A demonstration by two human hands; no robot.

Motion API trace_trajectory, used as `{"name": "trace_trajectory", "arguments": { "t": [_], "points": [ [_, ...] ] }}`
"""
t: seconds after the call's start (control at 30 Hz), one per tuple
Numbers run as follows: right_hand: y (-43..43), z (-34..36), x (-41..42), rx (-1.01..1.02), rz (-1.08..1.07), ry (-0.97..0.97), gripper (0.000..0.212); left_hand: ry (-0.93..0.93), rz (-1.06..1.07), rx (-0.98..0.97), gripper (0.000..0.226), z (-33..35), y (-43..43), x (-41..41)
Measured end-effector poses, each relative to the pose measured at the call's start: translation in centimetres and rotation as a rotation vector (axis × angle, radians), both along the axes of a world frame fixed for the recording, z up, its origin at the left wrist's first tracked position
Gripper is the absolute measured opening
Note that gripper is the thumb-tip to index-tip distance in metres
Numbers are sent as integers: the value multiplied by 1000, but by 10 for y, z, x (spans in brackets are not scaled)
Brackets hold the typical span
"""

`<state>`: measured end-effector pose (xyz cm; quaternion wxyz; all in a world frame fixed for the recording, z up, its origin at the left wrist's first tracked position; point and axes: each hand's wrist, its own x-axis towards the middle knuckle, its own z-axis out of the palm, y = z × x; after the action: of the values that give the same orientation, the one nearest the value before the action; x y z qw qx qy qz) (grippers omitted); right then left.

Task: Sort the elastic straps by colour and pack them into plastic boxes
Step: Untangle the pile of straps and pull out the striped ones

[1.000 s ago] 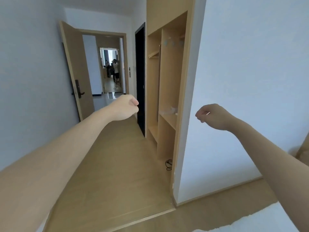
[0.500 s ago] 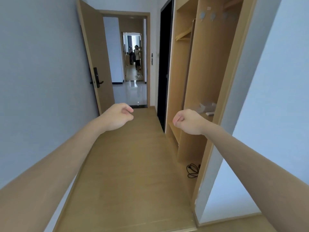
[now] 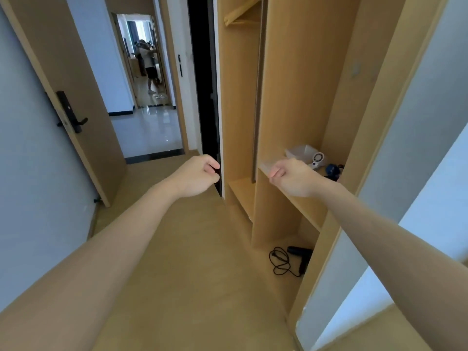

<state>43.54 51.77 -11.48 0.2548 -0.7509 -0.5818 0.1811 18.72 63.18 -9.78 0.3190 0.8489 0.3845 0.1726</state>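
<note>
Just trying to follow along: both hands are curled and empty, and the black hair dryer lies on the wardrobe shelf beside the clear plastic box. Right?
Not quite. The head view shows the black hair dryer on the wardrobe floor, below the shelf. The clear plastic box does sit on that shelf, and the left hand and right hand are curled and empty.

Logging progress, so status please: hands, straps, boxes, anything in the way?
Left hand and right hand fisted, empty. No straps identifiable; clear plastic box on wardrobe shelf. Hair dryer below, off the path.
</note>
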Motion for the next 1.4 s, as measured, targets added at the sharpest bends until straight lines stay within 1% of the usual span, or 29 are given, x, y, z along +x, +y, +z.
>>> {"name": "trace_trajectory", "arguments": {
  "t": [0.13,0.3,0.37,0.47,0.57,0.7,0.83,0.97,1.03,1.1,1.2,1.3,1.4],
  "points": [
    [52,-40,46,-53,-32,65,12,6,-49,-41,29,-37,67,59],
    [123,-111,103,-33,-105,160,16,-128,29,-81,22,-85,151,123],
    [151,-130,126,-50,-153,218,17,-122,22,-116,21,-95,180,150],
    [193,-140,160,-57,-208,289,21,-107,-24,-155,21,-106,223,195],
    [222,-139,198,-34,-277,317,23,-106,-56,-198,24,-119,253,248],
    [239,-142,251,-10,-401,311,16,-84,-166,-255,22,-139,274,326],
    [243,-154,295,42,-602,339,16,-86,-291,-317,25,-153,290,409],
    [245,-166,328,99,-792,363,16,-59,-495,-363,21,-166,304,481],
    [245,-169,339,113,-899,379,21,-56,-590,-373,22,-169,314,507],
    [246,-170,349,101,-996,384,26,-41,-643,-421,26,-171,326,527],
    [255,-168,362,90,-1088,360,25,-31,-739,-472,33,-172,348,555],
    [265,-163,370,134,-1179,352,22,-33,-802,-490,26,-171,367,579],
    [270,-165,368,155,-1231,331,19,-12,-848,-498,25,-178,374,598]
  ]
}}
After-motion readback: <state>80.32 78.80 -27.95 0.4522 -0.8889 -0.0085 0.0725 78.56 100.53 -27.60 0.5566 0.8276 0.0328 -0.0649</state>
